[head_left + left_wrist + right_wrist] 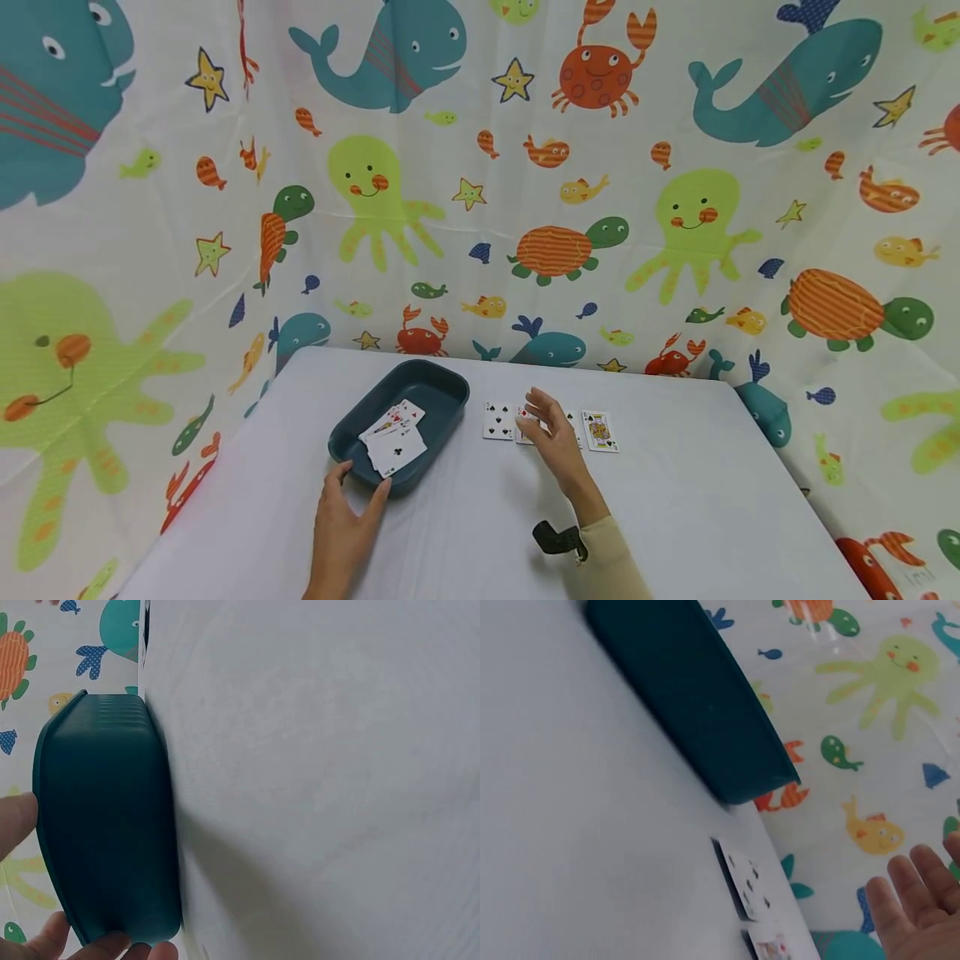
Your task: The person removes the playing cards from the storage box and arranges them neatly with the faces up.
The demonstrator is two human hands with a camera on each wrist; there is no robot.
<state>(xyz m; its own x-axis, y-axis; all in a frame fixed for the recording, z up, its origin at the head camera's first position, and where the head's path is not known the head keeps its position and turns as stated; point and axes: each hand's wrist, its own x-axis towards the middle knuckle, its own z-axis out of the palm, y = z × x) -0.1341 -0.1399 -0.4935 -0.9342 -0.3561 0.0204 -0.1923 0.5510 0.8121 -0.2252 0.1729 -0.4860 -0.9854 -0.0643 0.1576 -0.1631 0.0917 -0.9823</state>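
A dark teal plastic tub [450,417] sits on the table with several loose playing cards [397,450] in it; an ace of clubs lies on top. My left hand [347,521] holds the tub's near end, thumb at one side and fingers curled at the other. In the left wrist view, fingertips [112,943] touch the tub's wall [112,817]. Right of the tub, several face-up cards lie in a row, from a spade card [497,422] to a face card [601,432]. Over the row, partly hiding its middle cards, hovers my right hand [555,442], fingers relaxed and holding nothing.
A white cloth covers the table [675,517]. Behind and beside it hangs a curtain [480,167] printed with sea animals. A black strapped device [557,538] sits on the right wrist, by a beige sleeve [611,558].
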